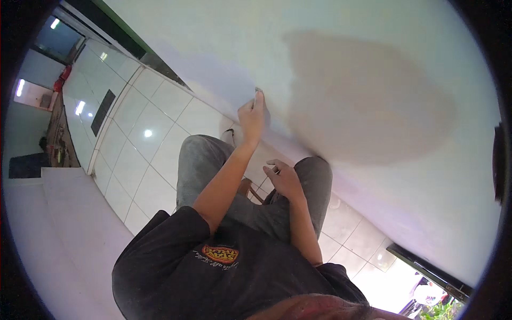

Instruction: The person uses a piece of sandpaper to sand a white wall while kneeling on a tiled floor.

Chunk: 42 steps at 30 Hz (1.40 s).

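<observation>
My left hand (252, 121) is raised against the pale wall (229, 32), its fingers closed in a pinch. A small, thin, light-coloured piece (257, 90) shows at the fingertips, too small to name. Lower down and further right, my right hand (286, 181) hovers in front of my right knee (316, 178). Its fingers are loosely bent and apart, with nothing visible between them. To the right of my left hand, a large greyish-brown patch (368, 101) darkens the wall; whether it is a shadow or a stain I cannot tell.
Shiny white floor tiles (152, 106) run along the wall's foot. Under me is part of a brown seat (244, 188). A low white partition (80, 213) stands at the left, a dark door frame (120, 32) at the upper left, and a bright doorway (421, 288) at the lower right.
</observation>
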### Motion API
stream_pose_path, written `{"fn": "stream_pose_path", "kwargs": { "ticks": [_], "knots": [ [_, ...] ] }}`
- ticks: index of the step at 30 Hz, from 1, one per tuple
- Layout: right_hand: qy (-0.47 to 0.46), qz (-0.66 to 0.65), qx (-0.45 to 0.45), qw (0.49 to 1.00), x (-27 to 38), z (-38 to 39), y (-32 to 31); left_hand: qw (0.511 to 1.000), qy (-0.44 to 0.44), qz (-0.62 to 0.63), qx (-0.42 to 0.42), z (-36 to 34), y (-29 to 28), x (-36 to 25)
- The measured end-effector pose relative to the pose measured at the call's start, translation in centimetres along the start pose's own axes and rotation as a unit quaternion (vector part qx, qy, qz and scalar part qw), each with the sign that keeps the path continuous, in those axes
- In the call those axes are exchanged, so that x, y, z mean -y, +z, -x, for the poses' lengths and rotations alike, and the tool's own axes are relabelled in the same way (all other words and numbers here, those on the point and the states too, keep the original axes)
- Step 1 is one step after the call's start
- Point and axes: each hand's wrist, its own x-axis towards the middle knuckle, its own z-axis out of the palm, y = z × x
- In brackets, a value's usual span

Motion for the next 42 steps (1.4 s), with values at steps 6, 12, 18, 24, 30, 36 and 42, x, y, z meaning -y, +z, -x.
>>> {"fn": "stream_pose_path", "kwargs": {
  "ticks": [6,12,18,24,30,36,42],
  "knots": [
    [0.012,-0.009,0.002,1.0,0.0,0.0,-0.2,1.0,-0.009,0.009,0.016,-0.6,-1.2,-3.6],
    [0.0,-0.02,0.009,1.0,0.4,-0.2,-0.1,0.997,0.012,-0.035,0.072,-1.4,-2.2,-3.4],
    [-0.007,-0.01,0.0,1.0,0.0,-0.4,-0.2,0.997,-0.03,0.022,0.073,-1.1,-2.0,-2.3],
    [-0.015,-0.01,0.014,1.0,0.7,-0.3,-0.2,0.997,-0.026,-0.041,0.063,-2.9,-2.5,-2.6],
    [-0.024,0.008,-0.009,1.0,-0.5,0.5,-0.3,0.997,0.042,-0.064,0.022,-1.3,-2.5,-5.6],
    [-0.022,0.007,0.003,1.0,-0.6,-0.5,0.0,0.996,0.074,-0.056,-0.007,-2.5,-1.5,-5.0],
    [-0.021,0.008,-0.008,1.0,-0.4,0.1,-0.3,1.0,0.007,-0.009,0.003,-1.6,-0.7,-3.9]
  ]
}}
